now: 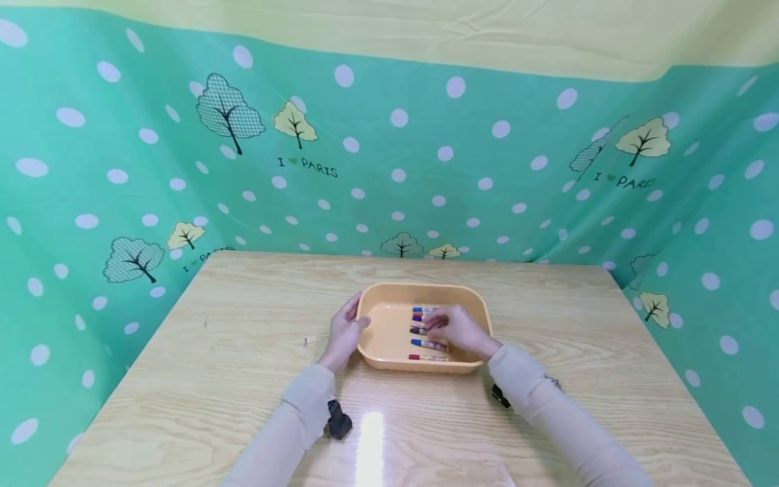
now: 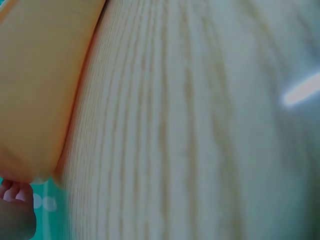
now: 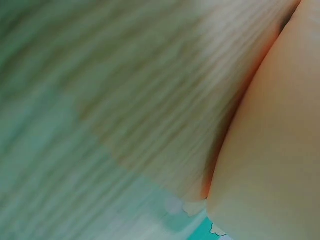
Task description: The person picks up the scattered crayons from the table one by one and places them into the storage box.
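Note:
An orange plastic basin (image 1: 383,345) sits on the wooden table, with several short markers lying side by side in it. My left hand (image 1: 343,335) grips the basin's left wall, thumb over the rim and fingers outside. My right hand (image 1: 458,329) reaches in over the right rim, its curled fingertips pinching at a black-capped marker (image 1: 417,331). Nearer to me lie a blue-capped marker (image 1: 429,345) and a red-capped marker (image 1: 428,357). Behind the fingers are a purple-capped marker (image 1: 417,317) and others, partly covered by the hand. In the left wrist view, fingers (image 2: 15,192) show at the basin's far bottom corner.
The wooden table (image 1: 243,338) extends around the basin on all sides. A green polka-dot cloth (image 1: 395,155) hangs behind and at both sides. A black wrist device (image 1: 338,421) is by the left sleeve, another (image 1: 500,396) under the right sleeve.

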{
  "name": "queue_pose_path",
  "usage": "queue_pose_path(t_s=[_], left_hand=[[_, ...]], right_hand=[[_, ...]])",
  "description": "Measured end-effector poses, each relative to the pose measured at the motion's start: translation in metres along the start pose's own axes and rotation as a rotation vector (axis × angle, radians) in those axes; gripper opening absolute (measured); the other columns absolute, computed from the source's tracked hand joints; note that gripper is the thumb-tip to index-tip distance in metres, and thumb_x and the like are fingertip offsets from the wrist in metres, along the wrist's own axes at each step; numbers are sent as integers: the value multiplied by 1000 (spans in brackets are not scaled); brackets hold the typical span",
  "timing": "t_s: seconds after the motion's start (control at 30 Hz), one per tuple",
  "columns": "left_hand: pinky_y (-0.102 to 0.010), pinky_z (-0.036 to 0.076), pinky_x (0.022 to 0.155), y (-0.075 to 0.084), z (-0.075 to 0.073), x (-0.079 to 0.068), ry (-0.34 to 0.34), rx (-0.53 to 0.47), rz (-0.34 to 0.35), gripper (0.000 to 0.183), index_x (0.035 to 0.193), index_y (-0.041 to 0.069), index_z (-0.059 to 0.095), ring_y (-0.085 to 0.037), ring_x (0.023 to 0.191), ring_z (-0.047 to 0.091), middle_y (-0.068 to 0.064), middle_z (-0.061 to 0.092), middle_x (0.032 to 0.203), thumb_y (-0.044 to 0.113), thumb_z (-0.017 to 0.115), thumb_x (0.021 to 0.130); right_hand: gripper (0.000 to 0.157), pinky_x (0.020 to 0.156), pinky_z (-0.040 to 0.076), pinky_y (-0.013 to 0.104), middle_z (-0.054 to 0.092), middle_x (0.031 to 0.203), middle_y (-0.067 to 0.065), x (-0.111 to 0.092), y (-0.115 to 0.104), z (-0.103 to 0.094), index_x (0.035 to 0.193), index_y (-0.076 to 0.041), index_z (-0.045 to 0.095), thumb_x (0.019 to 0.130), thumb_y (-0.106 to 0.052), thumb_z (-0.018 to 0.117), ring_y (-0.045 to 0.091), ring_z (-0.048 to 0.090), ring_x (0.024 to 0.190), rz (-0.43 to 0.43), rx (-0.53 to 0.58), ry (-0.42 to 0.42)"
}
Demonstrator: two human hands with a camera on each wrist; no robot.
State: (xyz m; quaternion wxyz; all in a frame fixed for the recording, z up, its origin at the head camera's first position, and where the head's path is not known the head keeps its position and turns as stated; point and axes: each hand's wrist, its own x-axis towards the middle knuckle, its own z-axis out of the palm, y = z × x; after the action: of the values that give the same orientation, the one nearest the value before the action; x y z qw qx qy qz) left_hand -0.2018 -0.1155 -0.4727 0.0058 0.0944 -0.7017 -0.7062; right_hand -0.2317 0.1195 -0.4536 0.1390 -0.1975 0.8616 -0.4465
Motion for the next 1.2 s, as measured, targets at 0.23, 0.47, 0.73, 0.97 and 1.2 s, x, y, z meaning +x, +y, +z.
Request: queue_pose_path(t_s=[0.23, 0.47, 0.73, 0.97, 1.2], left_hand=[[-37, 32, 111, 0, -1, 0, 3, -3, -6, 63, 142, 10, 33, -27, 135, 32, -14, 33, 146, -4, 51, 83], [-36, 33, 111, -1, -1, 1, -6, -4, -2, 63, 142, 10, 33, -27, 135, 32, -14, 32, 147, -4, 51, 84], [-36, 32, 111, -3, -3, 0, 1, -11, -7, 63, 142, 10, 33, -27, 135, 31, -14, 32, 147, -4, 51, 83], [-37, 32, 111, -2, -2, 3, -9, -11, -12, 62, 142, 11, 33, -27, 135, 31, -14, 32, 147, -3, 51, 84], [-38, 32, 111, 11, -2, -5, -32, -21, -35, 63, 143, 9, 31, -29, 135, 31, -16, 31, 147, -5, 50, 84]], right_hand=[[19, 74, 56, 24, 69, 88, 9, -2, -2, 1, 97, 0, 68, 78, -3, 68, 14, 62, 79, 11, 22, 47], [19, 76, 56, 26, 69, 90, 6, -3, -3, 1, 99, -3, 69, 80, -4, 67, 13, 63, 81, 59, 70, 95], [24, 78, 57, 26, 68, 100, 16, -21, -15, -12, 104, 3, 66, 80, -1, 65, 20, 64, 87, -32, 97, 146], [28, 76, 57, 22, 67, 104, 14, -45, -14, -38, 107, 0, 66, 79, -4, 67, 19, 65, 90, 18, 80, 180], [34, 78, 56, 19, 64, 112, 20, -75, -6, -73, 113, 1, 62, 83, -12, 66, 18, 65, 95, 42, 63, 222]])
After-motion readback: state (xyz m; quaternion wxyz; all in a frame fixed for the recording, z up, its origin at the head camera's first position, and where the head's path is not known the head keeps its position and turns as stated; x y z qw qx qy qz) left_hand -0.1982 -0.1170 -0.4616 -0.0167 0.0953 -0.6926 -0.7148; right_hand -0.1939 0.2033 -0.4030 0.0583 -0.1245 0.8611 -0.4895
